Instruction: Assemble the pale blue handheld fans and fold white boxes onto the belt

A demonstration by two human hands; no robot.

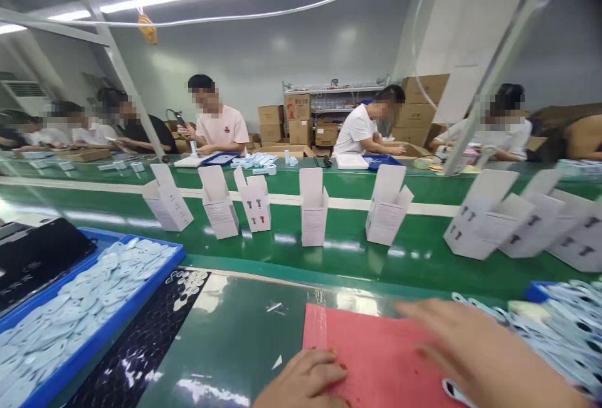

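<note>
My left hand (308, 381) rests at the left edge of a red mat (371, 351) with its fingers curled. Whatever it may hold is hidden under the fingers. Over the mat's right side, my right hand (470, 345) is blurred by motion, its fingers stretched out and thumb apart, with nothing visible in them. Just below it, a light-blue part with a dark oval hole (454, 390) lies near the mat's lower right. A heap of similar light-blue parts (564, 333) is to the right of this hand.
A blue tray (181, 252) of flat light-blue pieces stands at left, beside a black sheet (136, 339) bearing clear round stickers. Several open white boxes (313, 223) stand along the green conveyor belt (277, 251). Several co-workers (221, 126) sit across it. A slanted metal post (498, 63) rises at right.
</note>
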